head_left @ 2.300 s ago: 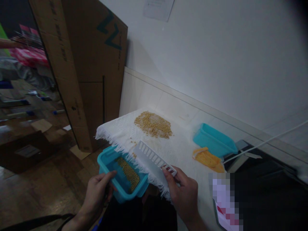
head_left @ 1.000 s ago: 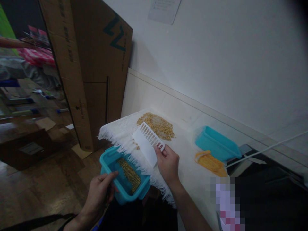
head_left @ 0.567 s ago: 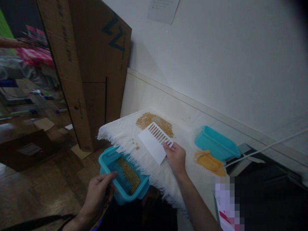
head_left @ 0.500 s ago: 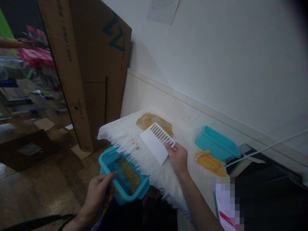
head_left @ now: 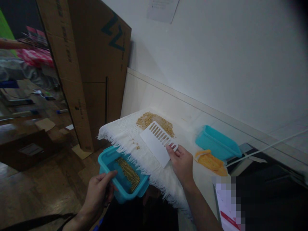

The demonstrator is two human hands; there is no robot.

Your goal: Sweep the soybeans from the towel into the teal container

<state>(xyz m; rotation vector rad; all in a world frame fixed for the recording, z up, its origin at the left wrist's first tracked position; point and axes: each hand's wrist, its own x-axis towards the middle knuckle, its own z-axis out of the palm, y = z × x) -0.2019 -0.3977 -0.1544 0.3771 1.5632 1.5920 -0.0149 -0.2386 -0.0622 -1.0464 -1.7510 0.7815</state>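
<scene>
My left hand [head_left: 99, 192] grips the near rim of a teal plastic tub [head_left: 109, 160] held just below the table's fringed edge; the tub has a strip of yellow beans [head_left: 127, 173] inside. My right hand [head_left: 181, 162] holds a white slotted scraper [head_left: 157, 146] by its right end, its flat blade over the white cloth [head_left: 125, 133]. A pile of yellow beans [head_left: 150, 120] lies on the cloth just beyond the scraper. A few stray beans [head_left: 136, 146] lie near the fringe.
A second teal tub [head_left: 218, 144] stands to the right with a yellow cloth [head_left: 209, 160] in front of it. A tall cardboard box [head_left: 91, 57] leans at the left against the wall. A white cable [head_left: 267, 142] runs at the right. Wooden floor lies below left.
My right hand carried the scraper from the table's near edge out over the cloth toward the bean pile, then drew back slightly right. The left hand and tub stayed put.
</scene>
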